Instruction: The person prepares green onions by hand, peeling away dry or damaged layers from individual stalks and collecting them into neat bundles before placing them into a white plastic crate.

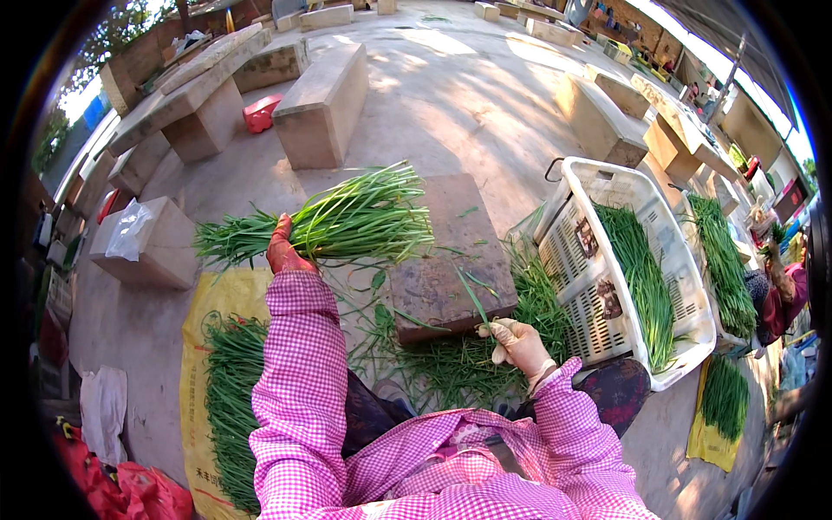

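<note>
A: Field note, head view. Left hand [283, 250], red-gloved, has its grip wrapped around a thick bunch of long green chive stalks [334, 221], held level above the ground with tips pointing left and cut ends toward the worn brown wooden chopping block [451, 260].

B: And the right?

A: Right hand [518, 342], in a pale glove, has a narrow grip pinched on a single green stalk [472, 299] that rises toward the block's near edge. More loose chives lie scattered on the ground [485, 360] around the block.

B: Where do finished ones sit?

A: I see a row of chives in the white slotted plastic crate [637, 260] to the right, and another heap on the yellow woven sack [201, 364] to the left.

B: How would you handle this well?

A: My judgement: keep the left grip firm near the middle so the bunch doesn't fan out, bring the single stalk in parallel with its root end level with the others, then tap the ends flush against the block. A slack hold would let stalks slide out.
</note>
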`<state>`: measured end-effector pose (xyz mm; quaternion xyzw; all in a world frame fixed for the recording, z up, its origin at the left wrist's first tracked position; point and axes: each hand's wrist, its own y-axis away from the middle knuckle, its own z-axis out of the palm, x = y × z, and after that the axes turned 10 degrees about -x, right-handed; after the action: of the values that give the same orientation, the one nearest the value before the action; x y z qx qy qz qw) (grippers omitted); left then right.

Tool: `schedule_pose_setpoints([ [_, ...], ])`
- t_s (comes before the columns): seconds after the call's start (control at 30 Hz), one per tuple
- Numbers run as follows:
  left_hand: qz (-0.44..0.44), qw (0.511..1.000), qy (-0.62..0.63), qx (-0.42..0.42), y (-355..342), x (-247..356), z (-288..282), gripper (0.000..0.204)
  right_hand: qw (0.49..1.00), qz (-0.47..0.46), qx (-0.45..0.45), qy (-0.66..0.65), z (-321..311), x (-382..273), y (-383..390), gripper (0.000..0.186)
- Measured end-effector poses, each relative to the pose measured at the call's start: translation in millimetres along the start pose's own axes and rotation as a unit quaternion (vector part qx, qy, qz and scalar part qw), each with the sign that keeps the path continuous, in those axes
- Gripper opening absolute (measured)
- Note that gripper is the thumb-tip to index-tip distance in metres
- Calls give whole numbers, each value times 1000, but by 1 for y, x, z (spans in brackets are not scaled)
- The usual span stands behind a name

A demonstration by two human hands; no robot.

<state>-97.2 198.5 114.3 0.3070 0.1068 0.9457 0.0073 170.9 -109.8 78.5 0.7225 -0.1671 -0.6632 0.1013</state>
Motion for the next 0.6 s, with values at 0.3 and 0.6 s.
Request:
schedule_pose_setpoints([
  [0.3,-91,988,-7,-124,33,-36,12,23,991,-116,37,-51,50,-72,-63,39],
  [0.6,-94,978,94,-159,21,-40,0,15,915,-288,-133,-249,62,-69,-34,24],
])
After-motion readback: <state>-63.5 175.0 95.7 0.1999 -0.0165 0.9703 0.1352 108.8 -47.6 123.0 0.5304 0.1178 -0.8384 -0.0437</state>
